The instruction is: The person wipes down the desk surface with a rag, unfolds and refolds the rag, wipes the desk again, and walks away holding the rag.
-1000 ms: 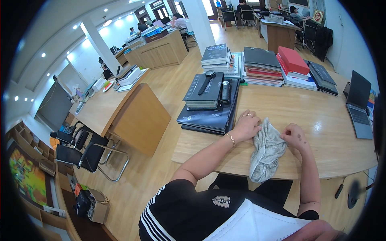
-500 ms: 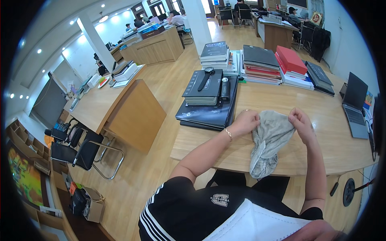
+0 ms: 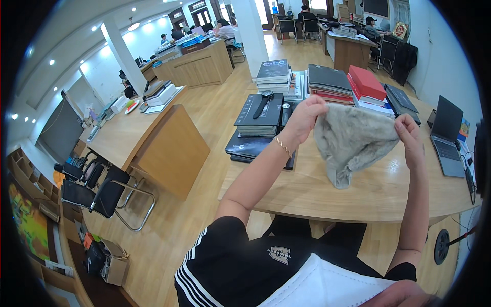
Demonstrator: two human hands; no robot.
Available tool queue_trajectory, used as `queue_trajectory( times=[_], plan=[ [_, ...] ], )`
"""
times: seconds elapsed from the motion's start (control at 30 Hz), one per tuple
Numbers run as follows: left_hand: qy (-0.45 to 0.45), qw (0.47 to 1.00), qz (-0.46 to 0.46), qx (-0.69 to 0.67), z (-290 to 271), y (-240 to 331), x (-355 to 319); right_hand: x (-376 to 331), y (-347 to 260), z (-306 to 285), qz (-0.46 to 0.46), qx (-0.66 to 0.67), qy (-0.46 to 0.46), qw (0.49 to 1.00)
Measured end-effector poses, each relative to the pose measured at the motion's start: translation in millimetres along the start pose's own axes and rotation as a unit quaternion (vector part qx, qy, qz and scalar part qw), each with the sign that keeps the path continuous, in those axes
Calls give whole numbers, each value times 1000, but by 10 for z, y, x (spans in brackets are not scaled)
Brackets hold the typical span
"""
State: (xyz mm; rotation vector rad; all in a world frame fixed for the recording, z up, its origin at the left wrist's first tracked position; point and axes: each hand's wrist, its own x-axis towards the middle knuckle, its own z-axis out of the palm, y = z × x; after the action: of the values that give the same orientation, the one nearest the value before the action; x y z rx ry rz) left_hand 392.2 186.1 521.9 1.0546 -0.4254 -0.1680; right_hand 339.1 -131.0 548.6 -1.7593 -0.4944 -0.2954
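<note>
Both hands hold a grey cloth up above the wooden table: the left hand has its fingers clamped on the cloth's upper left edge, and the right hand pinches the upper right edge. The cloth hangs slack between them, its lower tip just above the table top, and it hides part of the books stacked behind it. A laptop sits open at the right, partly cut off by the dark rim.
</note>
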Motion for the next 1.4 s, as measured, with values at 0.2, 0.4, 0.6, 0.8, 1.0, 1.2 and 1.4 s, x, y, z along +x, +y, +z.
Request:
queue_trajectory(
  times=[0.2,0.4,0.6,0.8,1.0,1.2,1.4],
  plan=[
    [-98,970,65,211,438,111,146,0,-259,380,18,-34,-50,998],
    [-190,960,31,205,715,-10,89,75,-391,545,75,23,-124,989],
    [-168,960,10,226,653,142,8,-6,-284,475,170,10,-192,967],
    [-191,959,21,209,622,114,-1,-24,-313,582,171,49,-174,969],
    [-173,959,23,222,563,178,-11,-40,-423,564,150,80,-153,973],
    [-148,972,0,183,556,69,-56,35,-458,459,123,93,-113,982],
    [-124,929,-52,344,229,-236,-28,106,-620,210,57,89,-59,993]
  ],
)
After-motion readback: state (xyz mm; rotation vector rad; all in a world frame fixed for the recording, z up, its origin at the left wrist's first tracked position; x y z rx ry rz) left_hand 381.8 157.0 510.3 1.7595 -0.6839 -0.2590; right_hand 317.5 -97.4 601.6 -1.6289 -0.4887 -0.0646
